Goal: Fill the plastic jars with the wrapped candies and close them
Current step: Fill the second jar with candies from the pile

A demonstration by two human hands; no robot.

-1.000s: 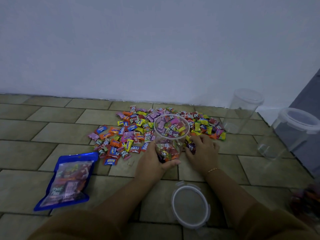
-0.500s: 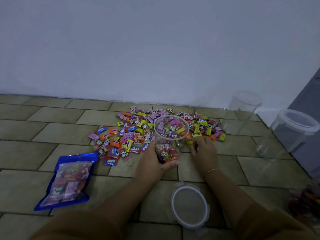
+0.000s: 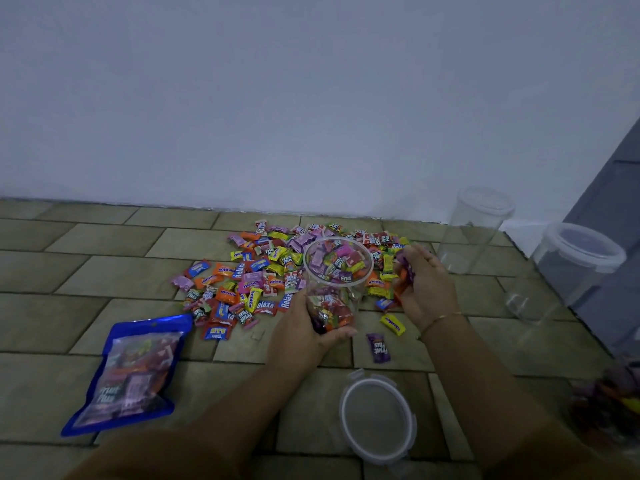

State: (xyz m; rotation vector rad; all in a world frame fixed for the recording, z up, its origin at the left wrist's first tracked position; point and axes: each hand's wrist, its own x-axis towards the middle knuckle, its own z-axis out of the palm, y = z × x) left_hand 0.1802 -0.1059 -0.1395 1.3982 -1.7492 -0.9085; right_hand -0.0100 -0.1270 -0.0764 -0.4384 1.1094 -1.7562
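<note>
Three jars (image 3: 337,285), one loose lid (image 3: 377,420)

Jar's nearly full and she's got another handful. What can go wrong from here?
1. The right hand grips a loose bunch of candies; some may spill past the open jar, like the purple candy on the floor.
2. The jar looks nearly full; overfilling may stop the lid seating.

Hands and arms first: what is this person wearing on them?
Both hands are bare, no gloves. The right hand has a thin gold-coloured bangle at the wrist; the left hand shows no jewellery. Brownish sleeves cover the upper arms at the bottom of the view, leaving the forearms uncovered.
</note>
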